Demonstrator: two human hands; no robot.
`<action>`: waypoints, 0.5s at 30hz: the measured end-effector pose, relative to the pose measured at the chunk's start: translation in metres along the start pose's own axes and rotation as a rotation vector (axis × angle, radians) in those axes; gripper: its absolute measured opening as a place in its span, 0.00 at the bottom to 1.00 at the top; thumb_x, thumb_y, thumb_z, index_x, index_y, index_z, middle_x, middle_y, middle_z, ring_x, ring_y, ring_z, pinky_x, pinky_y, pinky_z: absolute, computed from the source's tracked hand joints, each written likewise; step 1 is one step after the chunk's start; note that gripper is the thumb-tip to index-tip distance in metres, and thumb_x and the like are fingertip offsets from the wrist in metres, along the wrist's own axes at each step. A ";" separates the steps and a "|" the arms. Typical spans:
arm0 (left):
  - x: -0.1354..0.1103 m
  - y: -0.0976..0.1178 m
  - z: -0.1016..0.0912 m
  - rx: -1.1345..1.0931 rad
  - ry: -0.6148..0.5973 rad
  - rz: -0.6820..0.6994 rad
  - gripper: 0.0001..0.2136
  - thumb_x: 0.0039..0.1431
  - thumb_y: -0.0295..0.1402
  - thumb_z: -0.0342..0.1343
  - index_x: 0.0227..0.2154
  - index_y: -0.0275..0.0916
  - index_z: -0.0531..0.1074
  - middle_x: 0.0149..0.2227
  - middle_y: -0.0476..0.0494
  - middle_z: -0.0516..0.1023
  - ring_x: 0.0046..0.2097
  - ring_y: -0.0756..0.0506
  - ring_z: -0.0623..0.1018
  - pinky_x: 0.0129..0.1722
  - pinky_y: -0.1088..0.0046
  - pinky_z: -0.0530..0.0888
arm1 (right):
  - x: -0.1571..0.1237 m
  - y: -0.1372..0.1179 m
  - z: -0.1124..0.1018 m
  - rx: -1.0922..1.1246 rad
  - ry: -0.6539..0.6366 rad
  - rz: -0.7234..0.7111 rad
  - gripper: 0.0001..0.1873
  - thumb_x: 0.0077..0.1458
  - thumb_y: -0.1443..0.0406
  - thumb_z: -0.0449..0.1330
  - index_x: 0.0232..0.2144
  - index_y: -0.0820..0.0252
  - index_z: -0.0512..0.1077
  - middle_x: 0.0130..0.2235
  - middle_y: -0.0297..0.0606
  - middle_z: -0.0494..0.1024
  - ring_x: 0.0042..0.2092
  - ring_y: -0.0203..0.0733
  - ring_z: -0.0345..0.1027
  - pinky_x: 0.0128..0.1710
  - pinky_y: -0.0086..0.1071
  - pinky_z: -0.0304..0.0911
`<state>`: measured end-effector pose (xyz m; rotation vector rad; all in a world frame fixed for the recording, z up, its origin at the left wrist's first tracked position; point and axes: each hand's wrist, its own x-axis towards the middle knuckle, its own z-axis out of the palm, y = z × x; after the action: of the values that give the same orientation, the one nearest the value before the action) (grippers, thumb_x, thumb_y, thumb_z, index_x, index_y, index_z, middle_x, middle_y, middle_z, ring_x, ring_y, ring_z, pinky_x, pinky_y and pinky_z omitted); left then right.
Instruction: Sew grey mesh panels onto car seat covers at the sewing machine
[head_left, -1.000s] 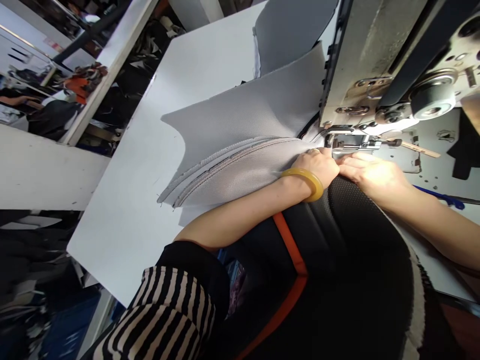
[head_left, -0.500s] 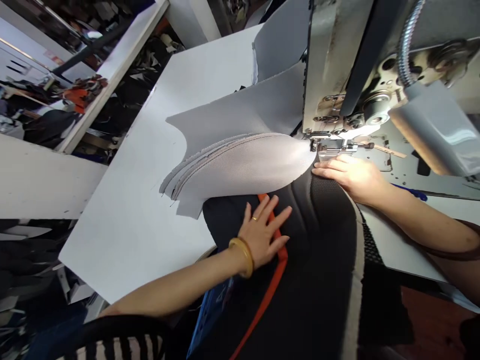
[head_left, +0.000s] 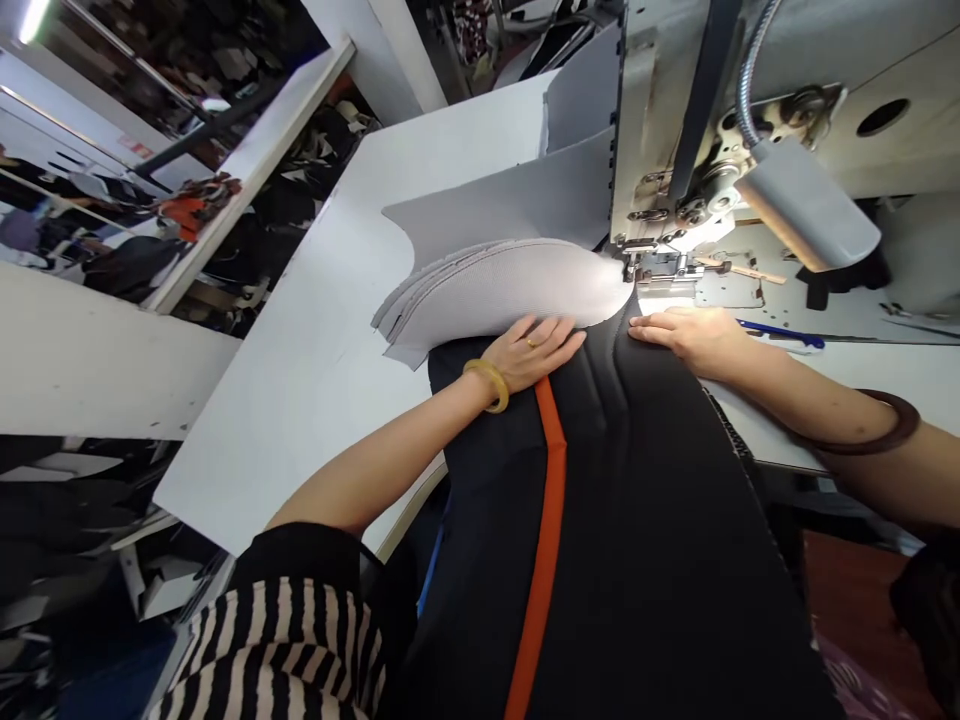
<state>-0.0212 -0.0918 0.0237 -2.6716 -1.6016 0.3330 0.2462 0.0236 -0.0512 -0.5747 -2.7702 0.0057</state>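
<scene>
A black fabric piece [head_left: 645,520] with an orange stripe [head_left: 546,520] runs from my lap up to the sewing machine [head_left: 675,130]. A grey fabric panel [head_left: 517,290] is joined to it at the presser foot [head_left: 660,268]. My left hand [head_left: 536,352], with a ring and a yellow bangle, lies flat with fingers stretched out where the grey edge meets the black piece. My right hand [head_left: 686,335] rests flat on the black fabric just in front of the presser foot, fingers extended.
The white sewing table [head_left: 315,350] extends left and back. A grey lamp head [head_left: 806,205] hangs off the machine. A blue tool [head_left: 780,335] lies on the table to the right. Cluttered shelves [head_left: 187,190] stand at the left.
My left hand moved up from the orange stripe to the edge of the grey panel. The black piece now lies straighter toward me. My right hand stayed by the presser foot.
</scene>
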 end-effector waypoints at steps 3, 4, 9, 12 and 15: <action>0.024 0.003 -0.008 0.130 0.054 0.000 0.26 0.68 0.25 0.32 0.67 0.46 0.50 0.69 0.38 0.53 0.69 0.42 0.54 0.66 0.47 0.51 | 0.001 0.000 0.000 0.006 0.009 0.000 0.20 0.60 0.67 0.47 0.46 0.58 0.76 0.47 0.39 0.80 0.45 0.42 0.73 0.29 0.31 0.62; 0.033 0.005 -0.011 0.158 0.047 -0.021 0.26 0.68 0.25 0.31 0.67 0.45 0.51 0.68 0.36 0.54 0.69 0.40 0.55 0.65 0.45 0.51 | 0.001 0.000 -0.001 0.019 0.012 -0.005 0.20 0.60 0.68 0.47 0.45 0.58 0.76 0.46 0.39 0.80 0.46 0.42 0.73 0.30 0.32 0.64; 0.079 0.013 -0.031 0.108 -0.080 -0.086 0.25 0.67 0.23 0.31 0.62 0.38 0.60 0.59 0.30 0.68 0.61 0.38 0.65 0.56 0.55 0.65 | 0.001 -0.008 -0.012 0.133 -0.003 -0.010 0.21 0.60 0.72 0.45 0.46 0.62 0.76 0.53 0.44 0.76 0.57 0.42 0.67 0.53 0.36 0.66; 0.098 0.021 -0.047 -0.008 -0.220 -0.128 0.19 0.65 0.25 0.40 0.54 0.35 0.70 0.54 0.31 0.72 0.55 0.39 0.71 0.49 0.64 0.70 | 0.001 -0.011 -0.015 0.141 -0.054 0.026 0.23 0.59 0.74 0.45 0.49 0.64 0.75 0.54 0.47 0.75 0.57 0.42 0.67 0.53 0.36 0.66; 0.107 0.028 -0.055 -0.071 -0.298 -0.175 0.17 0.62 0.30 0.47 0.49 0.34 0.74 0.50 0.33 0.76 0.49 0.39 0.76 0.43 0.67 0.72 | 0.002 -0.007 -0.013 0.126 -0.090 0.033 0.24 0.58 0.75 0.46 0.51 0.63 0.74 0.54 0.46 0.75 0.56 0.41 0.68 0.50 0.33 0.67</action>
<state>0.0623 -0.0062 0.0552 -2.6032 -1.9444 0.7112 0.2459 0.0168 -0.0378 -0.6014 -2.8209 0.2170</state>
